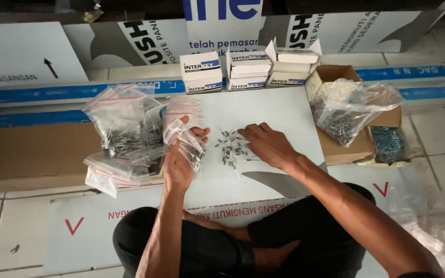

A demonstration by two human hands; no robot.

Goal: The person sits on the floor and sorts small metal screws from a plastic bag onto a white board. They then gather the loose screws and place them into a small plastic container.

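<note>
— Seated cross-legged on a tiled floor [6, 226], a person works over a pale printed board [279, 110]. What lies at far left?

— A flat sheet of brown cardboard [32, 149], and just beside it a heap of small clear zip bags [122, 136], most of them holding dark metal pieces.

— And the left hand [178, 159]?

— Raised at the edge of that heap, its fingers [197, 133] closed around one clear zip bag [184, 139], which hangs crumpled across the palm.

— Where is the loose hardware?

— A scatter of small metal fasteners [231, 148] lies on the board between the two hands, just to the right of the held bag. The pieces point every way; no common long axis can be read.

— Which hand is nearer?

— The right hand [266, 144]. It rests palm down at the scatter's right edge, fingers [248, 131] loosely spread and touching the nearest pieces, holding nothing that can be seen. The fasteners lie to the left of those fingertips, toward the bag.

— Beyond them?

— Three small white cartons [248, 69] stand in a row at the board's far edge, the rightmost with flaps up. At right, an open brown cardboard box [346, 146] holds a large clear bag of dark screws [346, 116], with a bluish bundle [387, 144] just beside it.
</note>
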